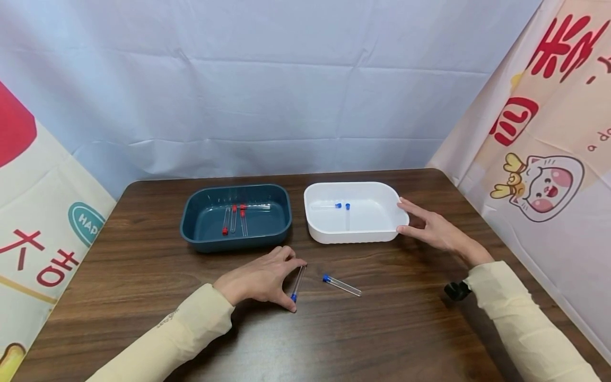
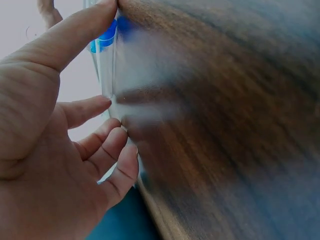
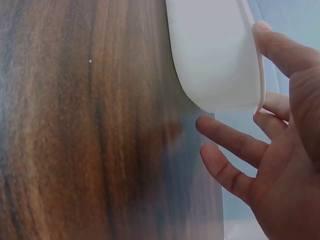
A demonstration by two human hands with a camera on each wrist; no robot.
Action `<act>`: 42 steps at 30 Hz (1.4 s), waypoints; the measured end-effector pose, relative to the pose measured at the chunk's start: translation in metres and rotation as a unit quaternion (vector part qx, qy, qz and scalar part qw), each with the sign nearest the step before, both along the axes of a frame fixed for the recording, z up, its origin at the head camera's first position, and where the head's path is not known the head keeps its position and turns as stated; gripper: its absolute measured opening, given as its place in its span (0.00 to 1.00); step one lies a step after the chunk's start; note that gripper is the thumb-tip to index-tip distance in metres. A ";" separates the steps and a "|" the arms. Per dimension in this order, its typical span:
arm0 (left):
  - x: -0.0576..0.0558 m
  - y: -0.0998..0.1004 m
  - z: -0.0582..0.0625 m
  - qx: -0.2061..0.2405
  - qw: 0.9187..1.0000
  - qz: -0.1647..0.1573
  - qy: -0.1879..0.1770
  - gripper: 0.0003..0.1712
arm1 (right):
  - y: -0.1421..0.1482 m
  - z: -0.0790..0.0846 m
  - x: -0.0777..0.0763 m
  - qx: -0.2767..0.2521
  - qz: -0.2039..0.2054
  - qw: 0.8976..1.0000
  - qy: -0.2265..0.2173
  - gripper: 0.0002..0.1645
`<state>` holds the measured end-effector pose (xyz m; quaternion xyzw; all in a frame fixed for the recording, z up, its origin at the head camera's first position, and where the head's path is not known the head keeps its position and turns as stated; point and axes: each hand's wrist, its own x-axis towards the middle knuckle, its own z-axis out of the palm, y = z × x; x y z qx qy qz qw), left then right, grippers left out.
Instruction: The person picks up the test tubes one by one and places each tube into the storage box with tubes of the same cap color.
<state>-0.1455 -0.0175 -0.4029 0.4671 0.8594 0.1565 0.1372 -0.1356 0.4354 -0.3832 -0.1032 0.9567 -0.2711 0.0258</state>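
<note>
My left hand (image 1: pixel 262 273) is low over the table, spanning a blue-capped test tube (image 1: pixel 298 282) lengthwise. Its thumb is at the blue cap (image 2: pixel 106 35) and its index finger at the clear end, pinching the tube between them. Another blue-capped test tube (image 1: pixel 345 286) lies on the table just to the right. My right hand (image 1: pixel 441 231) touches the right end of a white basin (image 1: pixel 353 236) with spread, relaxed fingers. In the right wrist view the thumb (image 3: pixel 280 47) meets the basin's rim. Blue-capped tubes (image 1: pixel 347 215) lie inside that basin.
To the left of the white basin stands a dark teal basin (image 1: pixel 234 245) with several red-capped test tubes (image 1: pixel 234 218) inside. Both basins are toward the back of the brown wooden table (image 1: pixel 143 276). A pale cloth (image 1: pixel 267 95) hangs behind it, with printed cloths at both sides.
</note>
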 end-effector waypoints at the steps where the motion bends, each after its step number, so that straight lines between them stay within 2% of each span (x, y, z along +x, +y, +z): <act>1: 0.000 0.000 0.000 -0.002 1.000 0.001 0.000 0.52 | 0.000 0.000 0.000 -0.001 0.000 1.000 0.001 0.46; 10: -0.002 0.002 -0.001 0.003 1.000 0.004 -0.006 0.51 | 0.000 -0.001 0.000 -0.005 -0.001 1.000 0.004 0.46; 22: -0.003 0.006 0.001 0.031 0.999 0.012 -0.038 0.49 | 0.001 -0.003 0.001 -0.009 -0.006 1.000 0.004 0.46; 29: -0.004 0.010 0.009 0.035 0.997 0.024 -0.065 0.50 | 0.001 -0.002 0.001 -0.008 -0.005 1.000 0.006 0.46; 35: -0.005 0.016 0.016 0.048 0.996 0.032 -0.062 0.51 | 0.001 -0.002 0.000 -0.008 -0.004 1.000 0.010 0.46; 42: -0.007 0.025 0.027 0.055 0.997 0.022 -0.049 0.51 | 0.001 -0.001 0.000 -0.006 -0.004 1.000 0.008 0.48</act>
